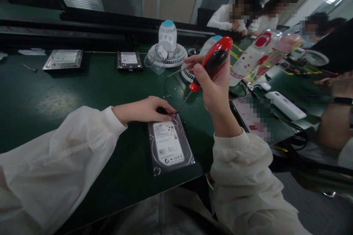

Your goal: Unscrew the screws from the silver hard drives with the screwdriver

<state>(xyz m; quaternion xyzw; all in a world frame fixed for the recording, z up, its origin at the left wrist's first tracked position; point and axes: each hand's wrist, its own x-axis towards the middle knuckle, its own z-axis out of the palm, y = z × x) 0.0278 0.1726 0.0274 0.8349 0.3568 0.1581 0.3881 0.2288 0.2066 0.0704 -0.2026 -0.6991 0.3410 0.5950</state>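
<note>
A hard drive (170, 143) with a white label lies flat on the green table in front of me. My left hand (154, 109) grips its far end, thumb on the top face and fingers curled over the far edge. In my right hand (213, 84) is a red and black screwdriver (216, 58), its handle wrapped by the fingers. The shaft slants down to the left, and its tip meets the drive's far right corner beside my left fingertips. Several tiny screws (168, 96) are scattered on the table just beyond the drive.
Two other drives, a large one (64, 60) and a smaller one (129, 60), lie farther back. A white fan (167, 44) stands behind the screws. To the right are a phone (249, 117), a white power bank (285, 105) and bottles (255, 57). A co-worker's arm (335, 117) is at far right.
</note>
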